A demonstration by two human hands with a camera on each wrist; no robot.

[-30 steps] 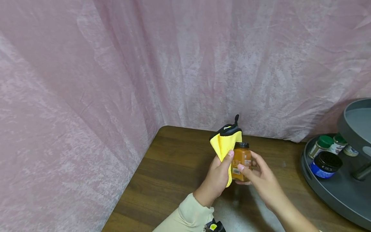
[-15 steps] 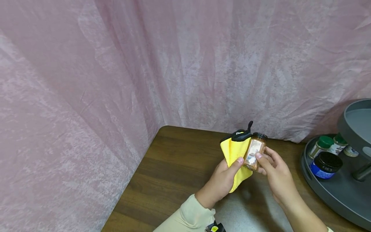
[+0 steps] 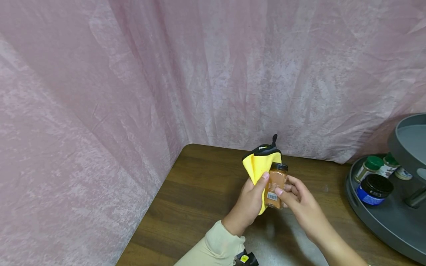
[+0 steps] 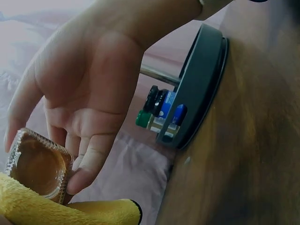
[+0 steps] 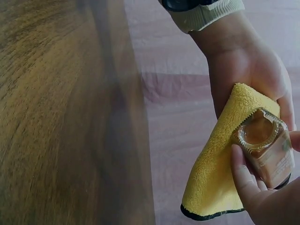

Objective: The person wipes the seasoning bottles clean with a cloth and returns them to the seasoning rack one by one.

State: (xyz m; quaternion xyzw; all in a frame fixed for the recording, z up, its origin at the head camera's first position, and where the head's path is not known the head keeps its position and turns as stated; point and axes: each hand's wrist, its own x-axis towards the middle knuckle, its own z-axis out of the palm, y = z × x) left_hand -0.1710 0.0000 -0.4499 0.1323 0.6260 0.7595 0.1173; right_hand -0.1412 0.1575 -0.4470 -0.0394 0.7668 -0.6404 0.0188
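Observation:
Above the table, my left hand (image 3: 247, 203) grips a yellow cloth (image 3: 261, 164) with black edging and a black loop at its top. My right hand (image 3: 304, 205) pinches a spice jar (image 3: 276, 184) between thumb and fingers. The jar has a black lid, orange-brown powder inside and a barcode label facing the head camera. Its side lies against the cloth, close by my left thumb. In the right wrist view the square glass base of the jar (image 5: 258, 131) shows, with the yellow cloth (image 5: 213, 164) behind it.
A grey two-tier round rack (image 3: 352, 207) stands at the right. On its lower tier are a black-lidded jar with a blue label (image 3: 372, 190) and several green-lidded bottles (image 3: 372, 164). A pink curtain (image 3: 233, 74) hangs behind the wooden table (image 3: 186, 192).
Both hands swung right with the cloth and jar, then came back left. The jar tilted and turned midway; now it is nearly upright, its barcode label facing the head camera again.

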